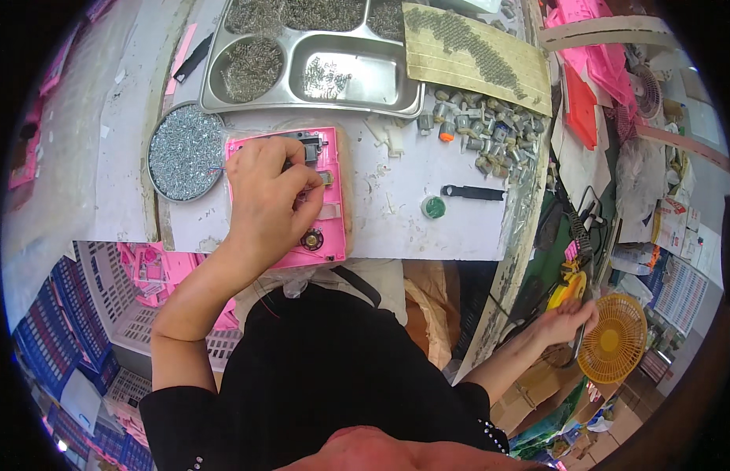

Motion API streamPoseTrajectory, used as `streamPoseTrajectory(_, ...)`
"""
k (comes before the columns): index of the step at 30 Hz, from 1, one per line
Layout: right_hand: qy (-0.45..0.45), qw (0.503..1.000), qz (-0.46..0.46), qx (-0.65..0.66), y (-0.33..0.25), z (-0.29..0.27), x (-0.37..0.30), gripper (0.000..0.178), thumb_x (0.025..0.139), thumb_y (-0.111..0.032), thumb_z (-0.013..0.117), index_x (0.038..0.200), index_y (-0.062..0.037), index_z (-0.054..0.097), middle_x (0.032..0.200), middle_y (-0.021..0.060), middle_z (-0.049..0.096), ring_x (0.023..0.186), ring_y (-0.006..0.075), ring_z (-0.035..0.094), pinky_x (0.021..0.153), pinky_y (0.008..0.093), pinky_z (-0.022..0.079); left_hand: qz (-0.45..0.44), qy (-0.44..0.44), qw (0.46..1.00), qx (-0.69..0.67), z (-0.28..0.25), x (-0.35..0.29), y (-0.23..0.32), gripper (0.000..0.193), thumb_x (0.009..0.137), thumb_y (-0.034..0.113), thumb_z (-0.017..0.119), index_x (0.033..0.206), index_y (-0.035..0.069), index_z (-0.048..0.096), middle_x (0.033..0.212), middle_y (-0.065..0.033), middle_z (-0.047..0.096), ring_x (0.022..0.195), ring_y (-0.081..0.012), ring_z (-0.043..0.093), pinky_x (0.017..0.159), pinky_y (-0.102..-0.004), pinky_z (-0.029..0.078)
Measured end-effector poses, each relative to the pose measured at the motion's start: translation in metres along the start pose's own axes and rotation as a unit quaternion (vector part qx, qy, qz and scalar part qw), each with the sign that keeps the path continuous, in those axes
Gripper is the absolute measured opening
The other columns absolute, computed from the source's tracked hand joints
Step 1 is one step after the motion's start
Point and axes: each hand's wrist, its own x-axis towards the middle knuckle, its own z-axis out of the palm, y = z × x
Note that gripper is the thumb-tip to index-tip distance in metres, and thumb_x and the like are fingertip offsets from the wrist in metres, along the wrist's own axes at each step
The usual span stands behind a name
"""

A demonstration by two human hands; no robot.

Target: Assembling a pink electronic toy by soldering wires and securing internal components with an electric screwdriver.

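A pink plastic housing (333,235) lies on the table before me, with a small round speaker (311,239) near its lower edge and a black part at its top. My left hand (270,188) is over it, thumb and fingers bent together beside a small metallic part (326,178); what they pinch is hidden. Far to the right, my right hand (567,322) is raised with its fingers curled, between a yellow tool (567,289) below a coiled black cord and an orange plastic basket (612,337). Its grip is too small to make out.
A round tray of small screws (184,153) stands left of the housing. Behind are a steel compartment tray (357,67) with springs and a board (475,55) covered in small metal pieces. Several small motors (490,129), a green disc (433,206) and a black strip (473,192) lie right.
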Motion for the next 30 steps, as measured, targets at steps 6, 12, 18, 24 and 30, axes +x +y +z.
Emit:
streamPoseTrajectory(6, -0.257, 0.966, -0.019, 0.026, -0.029, 0.072, -0.123, 0.021, 0.092, -0.019, 0.069, 0.103, -0.0058, 0.058, 0.086, 0.0033, 0.055, 0.070, 0.0112, 0.053, 0.066, 0.0225, 0.047, 0.002, -0.012, 1.000, 0.001, 0.000, 0.002, -0.001, 0.015, 0.071, 0.011, 0.081, 0.082, 0.011, 0.070, 0.099, -0.0042, 0.057, 0.097, -0.0268, 0.053, 0.086, -0.0425, 0.034)
streamPoseTrajectory(12, -0.576, 0.807, -0.027, 0.132, -0.027, 0.149, -0.183, 0.026, 0.085, -0.003, 0.078, 0.106, -0.0008, 0.063, 0.069, 0.0067, 0.058, 0.054, 0.0145, 0.050, 0.049, 0.0289, 0.037, 0.006, -0.008, 1.000, 0.005, 0.001, 0.002, 0.000, 0.015, 0.071, 0.010, 0.080, 0.082, 0.012, 0.069, 0.100, -0.0034, 0.057, 0.097, -0.0265, 0.053, 0.088, -0.0424, 0.034)
streamPoseTrajectory(18, -0.588, 0.793, -0.072, 0.142, -0.023, 0.163, -0.193, 0.025, 0.083, -0.004, 0.078, 0.103, -0.0006, 0.064, 0.064, 0.0071, 0.056, 0.049, 0.0181, 0.049, 0.046, 0.0303, 0.036, 0.001, -0.003, 1.000, 0.006, 0.001, 0.002, 0.001, 0.014, 0.070, 0.009, 0.078, 0.080, 0.012, 0.067, 0.101, -0.0025, 0.058, 0.100, -0.0266, 0.054, 0.090, -0.0432, 0.034)
streamPoseTrajectory(24, -0.610, 0.780, -0.063, 0.124, -0.025, 0.163, -0.194, 0.026, 0.086, -0.006, 0.077, 0.107, 0.0001, 0.061, 0.066, 0.0066, 0.054, 0.053, 0.0152, 0.046, 0.049, 0.0299, 0.033, 0.002, 0.000, 1.000, 0.006, 0.000, 0.002, 0.001, 0.015, 0.070, 0.009, 0.077, 0.079, 0.012, 0.066, 0.100, -0.0026, 0.058, 0.100, -0.0264, 0.054, 0.090, -0.0431, 0.035)
streamPoseTrajectory(30, -0.596, 0.782, -0.128, 0.132, -0.025, 0.172, -0.198, 0.027, 0.080, -0.002, 0.079, 0.102, -0.0014, 0.064, 0.066, 0.0079, 0.059, 0.049, 0.0205, 0.052, 0.046, 0.0318, 0.040, 0.003, 0.004, 1.000, 0.010, 0.001, 0.002, 0.001, 0.015, 0.070, 0.009, 0.077, 0.079, 0.012, 0.066, 0.100, -0.0025, 0.058, 0.099, -0.0260, 0.054, 0.090, -0.0433, 0.034)
